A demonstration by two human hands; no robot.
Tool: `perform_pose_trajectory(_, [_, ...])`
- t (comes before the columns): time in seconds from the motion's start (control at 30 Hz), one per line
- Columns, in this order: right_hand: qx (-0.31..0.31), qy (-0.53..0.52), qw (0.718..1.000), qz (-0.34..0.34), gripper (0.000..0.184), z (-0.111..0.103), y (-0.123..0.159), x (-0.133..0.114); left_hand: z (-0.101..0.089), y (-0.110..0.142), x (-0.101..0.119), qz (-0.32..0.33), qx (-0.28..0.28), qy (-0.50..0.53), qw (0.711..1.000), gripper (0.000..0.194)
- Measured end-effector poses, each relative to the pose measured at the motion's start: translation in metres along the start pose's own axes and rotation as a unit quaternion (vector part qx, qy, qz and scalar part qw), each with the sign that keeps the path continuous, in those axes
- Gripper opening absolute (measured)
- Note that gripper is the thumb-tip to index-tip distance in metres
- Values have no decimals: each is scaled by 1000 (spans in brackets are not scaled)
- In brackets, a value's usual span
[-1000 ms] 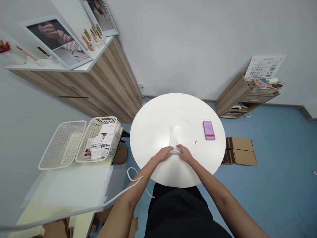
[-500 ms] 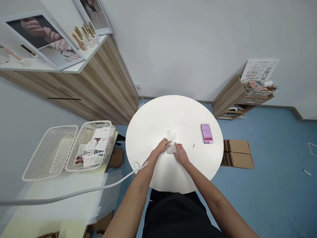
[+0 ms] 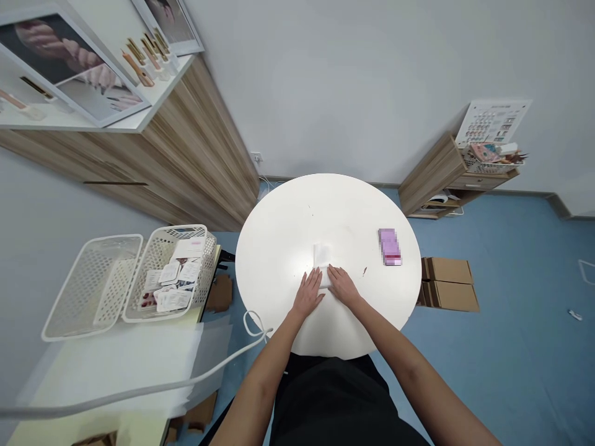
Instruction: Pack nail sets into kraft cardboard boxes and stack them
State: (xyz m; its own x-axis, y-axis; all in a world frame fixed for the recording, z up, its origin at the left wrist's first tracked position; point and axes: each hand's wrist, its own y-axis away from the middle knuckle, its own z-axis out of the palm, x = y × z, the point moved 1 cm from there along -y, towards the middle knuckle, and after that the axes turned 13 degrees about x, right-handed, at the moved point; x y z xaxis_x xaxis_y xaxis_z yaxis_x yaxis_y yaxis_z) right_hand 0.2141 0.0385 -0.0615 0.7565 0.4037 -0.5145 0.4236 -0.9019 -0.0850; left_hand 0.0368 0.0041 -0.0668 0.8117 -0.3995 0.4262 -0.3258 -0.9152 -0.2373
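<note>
**A:** Hands?

**B:** Both bare, palms down, fingers spread, nothing gripped. L hand (image 3: 307, 295) lies flat on the tbl, right by the bag's near end. R hand (image 3: 344, 288) rests its fingertips (image 3: 331, 271) on that end.

**A:** Which bag, where?

**B:** Translucent plastic bag (image 3: 321, 257), lying flat near the middle of the round white table (image 3: 297, 210), near end between the hands.

**A:** Else on tbl?

**B:** Pink box (image 3: 389, 246), pixelated, twd R edge, well apart from the hands.

**A:** Around tbl?

**B:** L side: two white mesh baskets (image 3: 93, 288) side by side, the nearer-tbl one holding printed cards (image 3: 174, 285). White cable (image 3: 209, 371) runs past L forearm (image 3: 260, 365). Far L: wood cabinet (image 3: 195, 142) w/ framed nail photo (image 3: 60, 62) on top. R side: cardboard boxes (image 3: 446, 285) on blue floor (image 3: 520, 371). Far R: low wood shelf unit (image 3: 432, 176).
</note>
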Motion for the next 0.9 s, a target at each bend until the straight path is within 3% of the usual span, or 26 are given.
perform_pose_trajectory(0.17, [-26,-1,1000,-11,60,-8,-2,-1,0,-2,-11,7,-27,25,999,48])
perform_pose_trajectory(0.3, [-90,-68,993,19,50,-24,-13,7,-9,-12,-23,-24,-67,102,992,45])
perform_pose_trajectory(0.47, [-139,-170,964,154,33,-45,-47,20,-31,-50,-44,-91,-178,185,962,43])
perform_pose_trajectory(0.6, [-137,-241,944,177,20,-54,-75,21,-43,-88,-57,-124,-213,206,947,38])
perform_pose_trajectory(0.67, [-114,-252,944,180,22,-52,-87,21,-44,-101,-58,-145,-166,192,956,34])
perform_pose_trajectory(0.77, [-61,-227,955,180,22,-39,-98,24,-36,-106,-50,-173,-48,146,973,29])
perform_pose_trajectory(0.9, [6,-205,956,210,19,-16,-99,33,-14,-83,-27,-198,79,104,971,40])
